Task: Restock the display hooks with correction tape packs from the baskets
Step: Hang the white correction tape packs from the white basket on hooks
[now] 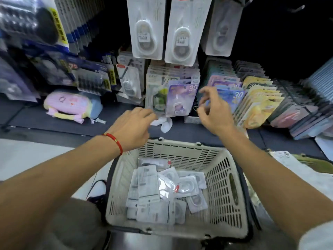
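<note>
Below, slotted plastic basket, glossy packs

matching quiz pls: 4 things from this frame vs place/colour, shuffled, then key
Things:
1. basket
2. bracelet
3. plush case
4. crumpled paper

Descriptions:
A. red, on the left hand's wrist
B. white, on the dark shelf between the two hands
C. beige, slotted walls, holds clear packs
D. pink, lying on the shelf at far left

Pairs: 1-C, 2-A, 3-D, 4-B
</note>
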Available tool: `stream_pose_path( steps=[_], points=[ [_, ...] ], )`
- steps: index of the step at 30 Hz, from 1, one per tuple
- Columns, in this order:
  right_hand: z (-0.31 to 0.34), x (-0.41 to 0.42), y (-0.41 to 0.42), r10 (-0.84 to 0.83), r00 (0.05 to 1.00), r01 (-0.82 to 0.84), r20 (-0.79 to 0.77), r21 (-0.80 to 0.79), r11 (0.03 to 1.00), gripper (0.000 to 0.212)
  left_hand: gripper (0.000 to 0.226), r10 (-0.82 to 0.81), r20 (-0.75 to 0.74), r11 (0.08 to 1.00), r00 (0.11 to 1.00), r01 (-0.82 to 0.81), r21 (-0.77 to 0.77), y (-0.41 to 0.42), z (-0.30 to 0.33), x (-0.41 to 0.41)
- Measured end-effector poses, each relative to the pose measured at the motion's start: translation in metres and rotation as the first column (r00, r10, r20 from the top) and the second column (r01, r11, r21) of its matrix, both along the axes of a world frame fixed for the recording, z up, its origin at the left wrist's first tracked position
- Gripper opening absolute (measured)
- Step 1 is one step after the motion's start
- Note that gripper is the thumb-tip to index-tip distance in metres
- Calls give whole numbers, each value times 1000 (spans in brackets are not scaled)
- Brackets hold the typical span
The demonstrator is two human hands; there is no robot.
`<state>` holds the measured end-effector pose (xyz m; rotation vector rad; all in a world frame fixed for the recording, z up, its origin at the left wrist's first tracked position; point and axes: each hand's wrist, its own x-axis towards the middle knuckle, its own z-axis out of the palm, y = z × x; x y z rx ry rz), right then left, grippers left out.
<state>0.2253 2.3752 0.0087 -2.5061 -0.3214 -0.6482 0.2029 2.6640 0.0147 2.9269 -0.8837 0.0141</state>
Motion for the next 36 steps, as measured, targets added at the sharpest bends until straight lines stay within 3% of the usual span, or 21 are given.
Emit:
stream_pose_path(
  steps=[2,4,8,10,12,14,18,20,22,24,25,28,31,33,34,35,36],
  points=[
    [-36,-15,10,59,970,-107,-235,-199,974,35,56,71,-95,990,993,-59,131,21,-35,-25],
    [-77,-31,24,57,862,-274,-504,-368,889,39,61,165,-167,966,972,-125,226,41,-73,-49],
    [-170,-77,57,42,515,-547,-856,-291,785,68,70,300,-298,951,906,-261,164,60,-137,-95],
    [-207,-99,76,48,461,-616,-886,-280,737,86,73,309,-280,951,909,-288,115,58,-156,-113],
    [-235,-114,94,64,541,-635,-839,-357,685,102,74,325,-243,946,914,-318,71,53,-167,-122],
    [-252,-120,112,78,563,-648,-823,-381,659,110,75,358,-226,933,906,-357,44,50,-172,-123],
    [-267,-112,121,135,567,-683,-813,-372,628,90,73,377,-233,922,896,-386,7,48,-173,-118],
    [-259,-105,114,245,528,-716,-813,-271,643,74,73,370,-245,922,896,-386,-21,49,-172,-119],
    [-243,-101,109,344,506,-643,-791,-80,761,57,74,354,-273,914,895,-393,-104,49,-171,-118],
    [-221,-97,107,384,587,-394,-712,164,905,45,77,377,-314,870,871,-449,-202,49,-170,-116],
    [-207,-92,106,374,642,-252,-669,277,927,40,80,395,-334,845,856,-481,-234,48,-170,-116],
    [-178,-75,95,381,692,34,-613,554,832,30,93,405,-389,803,828,-525,-281,44,-165,-115],
    [-163,-63,92,607,577,199,-546,815,544,27,79,374,-433,791,820,-525,-313,42,-159,-111],
    [-163,-62,102,693,502,317,-518,855,410,30,59,356,-483,745,800,-555,-370,42,-155,-109],
    [-168,-63,108,681,494,381,-540,839,388,35,53,350,-512,703,785,-581,-410,42,-153,-109],
    [-177,-65,114,622,505,418,-599,800,431,41,52,348,-537,660,769,-608,-442,42,-152,-109],
    [-188,-69,117,509,526,391,-682,725,567,42,53,350,-555,623,754,-630,-463,42,-151,-110]
  ],
)
